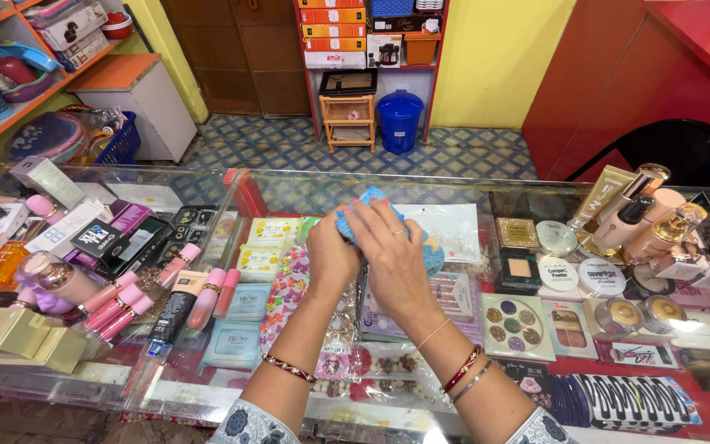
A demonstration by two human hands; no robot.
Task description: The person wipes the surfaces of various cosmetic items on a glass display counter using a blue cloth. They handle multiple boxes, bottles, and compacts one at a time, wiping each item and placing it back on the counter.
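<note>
Both hands are working over a glass tabletop (470, 191), and between them sits a blue cloth (371, 200). The left hand (330, 251) is curling round the cloth's near side, fingers closed on it. The right hand (392, 251) is lying over the cloth from above, fingers bent and pressing down on it, a ring showing on one finger. The cloth is resting on the glass near the tabletop's middle, with a blue edge peeking out right of the right hand.

The tabletop is a see-through case top, and cosmetics are lying under it: pink tubes (121, 306) at left, a round palette (515, 322) at right, wipe packs (236, 341) towards the near edge. On top of the glass, a cluster of bottles (643, 215) is standing at the right end, and an orange bottle (2, 265) is standing at the left end beside flat boxes (22, 333).

Beyond the tabletop, a patterned tile floor (470, 152) is stretching back to a yellow wall (495, 57). A blue bin (400, 119) is standing on the floor beside a small wooden rack (348, 122), under a red shelf unit (371, 37) stacked with boxes. Shelves (18, 70) with goods are running along the left, and a red counter (684, 41) is rising at the right with a black chair (684, 152) near it.
</note>
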